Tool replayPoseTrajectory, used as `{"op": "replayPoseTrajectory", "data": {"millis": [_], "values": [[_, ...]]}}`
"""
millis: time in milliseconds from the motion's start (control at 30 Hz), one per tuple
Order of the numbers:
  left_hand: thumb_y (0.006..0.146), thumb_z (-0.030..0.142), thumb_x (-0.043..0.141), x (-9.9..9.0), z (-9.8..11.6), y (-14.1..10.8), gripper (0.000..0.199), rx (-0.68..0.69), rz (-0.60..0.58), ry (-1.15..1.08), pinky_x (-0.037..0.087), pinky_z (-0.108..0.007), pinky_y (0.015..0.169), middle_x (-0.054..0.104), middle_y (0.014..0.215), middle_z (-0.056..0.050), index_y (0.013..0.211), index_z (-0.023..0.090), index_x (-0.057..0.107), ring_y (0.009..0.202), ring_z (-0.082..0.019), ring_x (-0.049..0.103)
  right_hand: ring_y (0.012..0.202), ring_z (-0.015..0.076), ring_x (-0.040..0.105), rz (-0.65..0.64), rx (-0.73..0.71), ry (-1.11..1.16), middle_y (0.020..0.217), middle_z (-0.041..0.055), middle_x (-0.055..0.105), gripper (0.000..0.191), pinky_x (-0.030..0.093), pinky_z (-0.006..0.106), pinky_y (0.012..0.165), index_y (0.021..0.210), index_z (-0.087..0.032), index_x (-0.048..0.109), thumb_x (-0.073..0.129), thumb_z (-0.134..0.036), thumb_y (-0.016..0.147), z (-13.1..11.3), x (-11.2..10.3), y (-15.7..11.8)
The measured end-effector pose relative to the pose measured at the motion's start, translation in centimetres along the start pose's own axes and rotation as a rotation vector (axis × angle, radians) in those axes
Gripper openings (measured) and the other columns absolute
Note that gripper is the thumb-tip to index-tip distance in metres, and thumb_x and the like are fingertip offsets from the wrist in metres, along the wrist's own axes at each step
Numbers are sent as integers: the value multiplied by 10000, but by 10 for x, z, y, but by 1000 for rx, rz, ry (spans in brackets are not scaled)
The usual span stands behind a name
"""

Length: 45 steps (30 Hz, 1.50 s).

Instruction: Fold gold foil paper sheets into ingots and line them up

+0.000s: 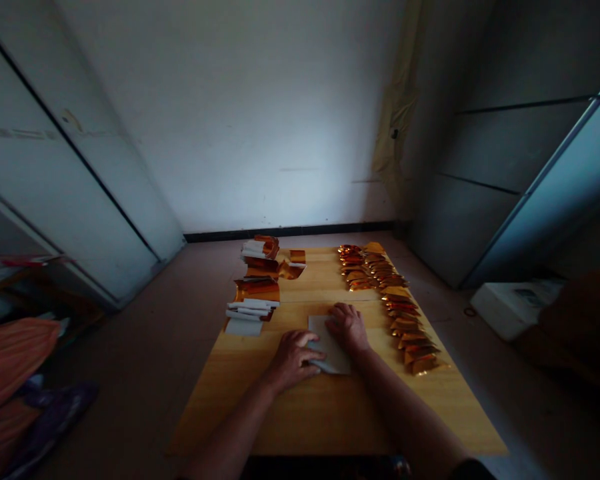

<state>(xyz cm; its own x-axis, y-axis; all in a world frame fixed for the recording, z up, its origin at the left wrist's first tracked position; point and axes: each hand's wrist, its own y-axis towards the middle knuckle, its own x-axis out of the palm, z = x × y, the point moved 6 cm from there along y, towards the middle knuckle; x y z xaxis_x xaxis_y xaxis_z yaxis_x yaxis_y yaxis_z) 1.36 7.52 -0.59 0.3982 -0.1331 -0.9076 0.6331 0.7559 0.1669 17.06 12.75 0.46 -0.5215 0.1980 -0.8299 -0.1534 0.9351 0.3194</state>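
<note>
A pale sheet of paper (333,350) lies on the wooden table in front of me, its white-grey side up. My left hand (296,359) rests at the paper's left edge, fingers apart and reaching over it. On the upper right edge lies my right hand (349,327), palm down, with its fingers slightly bent and spread on the sheet. Whether a fold runs under the fingers, I cannot tell. Loose gold foil paper (257,289), white on the back, is stacked in curled bundles to the left. At the right stand rows of folded gold foil pieces (401,313).
The wooden table (280,417) faces a white wall (260,133). Grey cabinets (505,147) rise at the right, above a white box (507,308) on the floor. Pale cabinet doors (70,173) and orange cloth (15,360) are on the left.
</note>
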Motion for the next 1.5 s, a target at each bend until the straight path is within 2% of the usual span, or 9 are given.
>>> {"op": "replayPoseTrajectory", "data": {"millis": [100,233,300,400,600,767,967,1067,1500], "values": [[803,415,618,-1,-1,1,192,-47,23,-38,369,-399,959,601,1202,-5,963,372,716,1103,-222,515,1096,227,508,126,-41,352,1188,102,575,296,414,377,917,1042,-206,640,497,-384,855,10,-15,-12],[842,406,542,-5,-3,8,236,-140,43,-131,377,-379,965,652,1122,-27,880,292,745,1064,-209,544,982,221,594,-201,-128,555,1050,93,650,429,468,341,850,1076,-185,638,468,-511,854,9,-19,-43],[861,411,494,-8,-6,13,300,-182,58,-197,400,-349,936,685,1053,-40,860,248,746,1016,-202,574,1043,256,571,-247,-227,467,1104,107,644,528,438,375,907,1134,-183,621,585,-557,763,3,-25,-56],[887,457,415,-11,-11,21,407,-235,89,-299,439,-289,869,716,933,-42,845,208,734,922,-184,614,975,233,599,-228,-263,375,1044,98,673,384,431,367,889,1080,-183,642,497,-454,851,-3,-26,-60],[940,448,271,-18,-15,23,458,-315,276,-418,473,-260,852,708,949,-23,1065,229,653,917,-163,635,778,155,618,-87,67,292,854,53,679,268,440,232,706,889,-192,641,398,-305,898,6,-15,-33],[821,299,522,-7,-17,22,495,-396,381,-283,466,-310,879,665,1071,-50,1304,216,460,942,-173,616,770,135,623,-127,202,26,931,44,669,195,405,199,656,971,-198,607,460,-271,866,3,-6,-19],[786,181,544,-7,-1,25,478,-414,315,33,425,-339,856,643,970,-43,1259,245,523,918,-194,552,760,137,647,-115,205,-204,1086,58,641,367,415,220,630,1228,-217,484,482,-264,863,-3,0,-19],[818,228,532,-10,6,24,276,-414,240,164,398,-346,830,619,950,-58,1065,259,649,949,-221,517,769,142,648,-107,201,-192,1086,63,644,358,422,227,648,1215,-204,492,478,-252,861,-2,1,-20],[864,226,500,-6,6,23,331,-458,180,273,362,-341,783,593,960,-54,1177,288,587,953,-226,491,683,135,637,-139,272,-283,931,38,646,214,334,222,518,1041,-223,551,358,-262,956,-6,-4,-16]]}}
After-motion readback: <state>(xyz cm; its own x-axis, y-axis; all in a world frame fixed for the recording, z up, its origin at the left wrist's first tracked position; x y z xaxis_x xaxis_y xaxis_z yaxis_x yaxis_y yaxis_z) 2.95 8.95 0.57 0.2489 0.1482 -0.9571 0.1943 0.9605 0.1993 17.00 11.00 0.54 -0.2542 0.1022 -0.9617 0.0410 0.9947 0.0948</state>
